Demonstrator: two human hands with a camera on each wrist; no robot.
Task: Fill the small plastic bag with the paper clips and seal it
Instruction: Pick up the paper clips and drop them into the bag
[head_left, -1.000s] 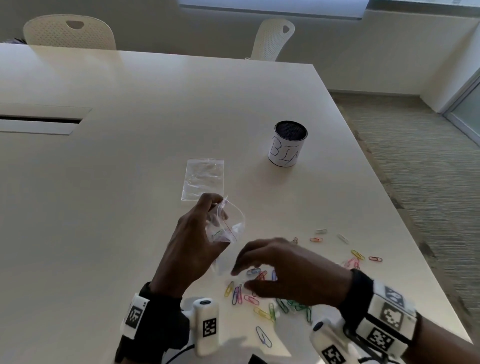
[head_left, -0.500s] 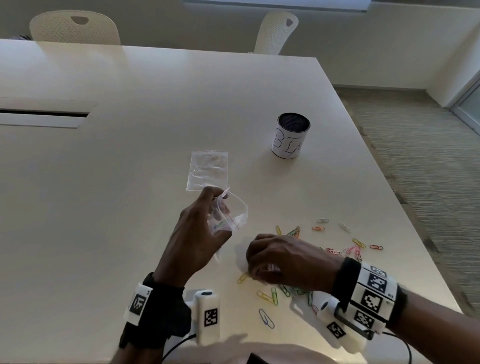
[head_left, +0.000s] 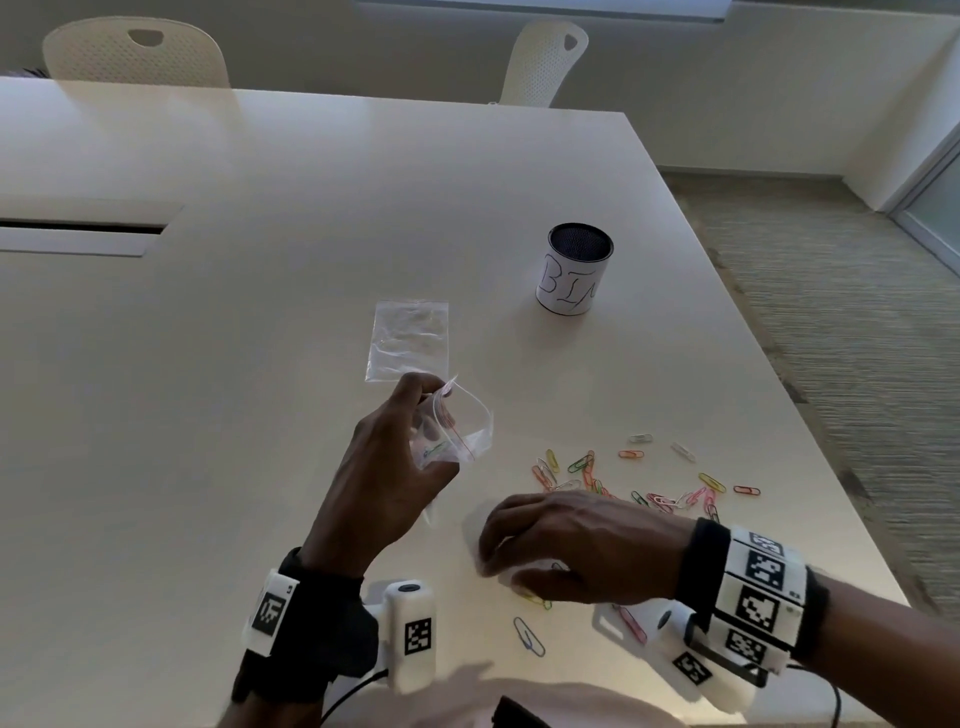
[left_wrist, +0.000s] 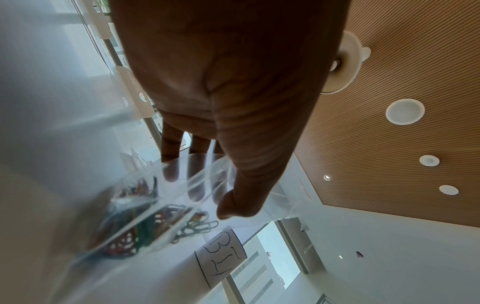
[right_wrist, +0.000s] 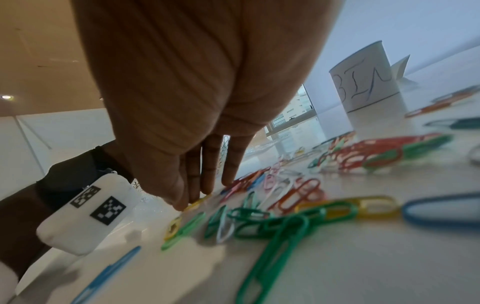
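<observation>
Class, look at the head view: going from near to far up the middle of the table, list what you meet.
Blue paper clip → right hand → held small plastic bag → flat spare bag → cup marked BIN → chairs.

Table (head_left: 260, 415): large, pale.
Chairs: 2 white ones (head_left: 135, 52) (head_left: 545, 62) behind it.
Floor (head_left: 857, 338): striped carpet.
Ceiling (left_wrist: 389, 82): slatted wood, round lights.
</observation>
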